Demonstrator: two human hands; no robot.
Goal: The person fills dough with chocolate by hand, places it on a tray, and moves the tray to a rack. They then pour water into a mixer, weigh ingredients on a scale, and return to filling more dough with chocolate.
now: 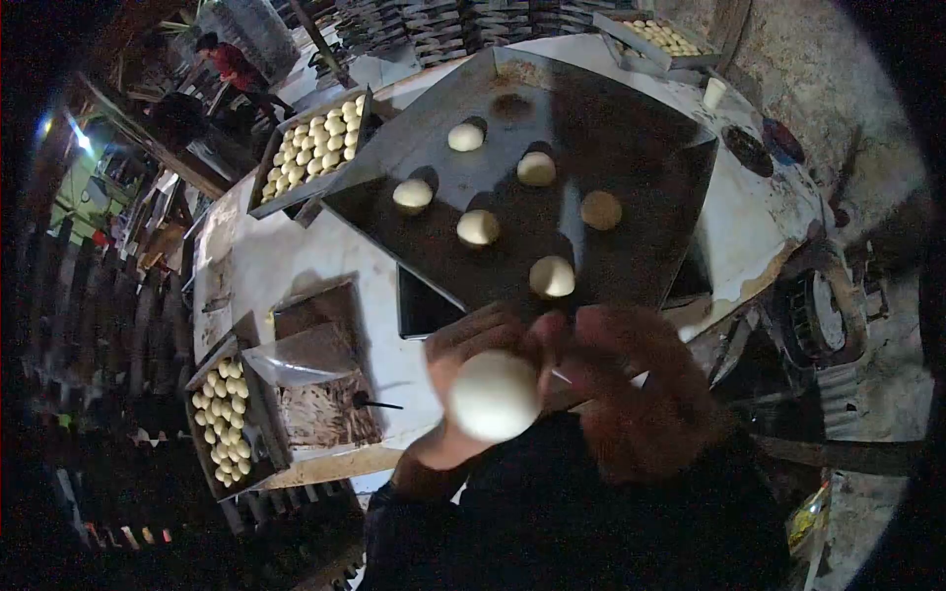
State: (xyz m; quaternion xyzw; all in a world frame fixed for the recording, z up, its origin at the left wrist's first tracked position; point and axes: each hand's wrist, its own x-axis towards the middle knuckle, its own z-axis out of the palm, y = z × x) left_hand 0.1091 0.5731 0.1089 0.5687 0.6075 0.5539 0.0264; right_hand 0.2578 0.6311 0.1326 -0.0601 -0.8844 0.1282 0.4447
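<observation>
My left hand (463,364) holds a smooth white dough ball (494,395) close to my body, fingers curled around its far side. My right hand (641,379) is beside it on the right, fingers bent toward the ball and touching my left hand; a thin white stick shows between them. Just beyond my hands lies a large dark baking tray (631,138) with several dough balls spaced apart, the nearest dough ball (552,277) by the tray's near edge.
A tray of many small dough balls (310,148) stands at the far left of the white table (286,256), another (225,419) at the near left beside a box of sticks (325,409). A person in red (232,64) stands far back. A third filled tray (665,37) sits at the top right.
</observation>
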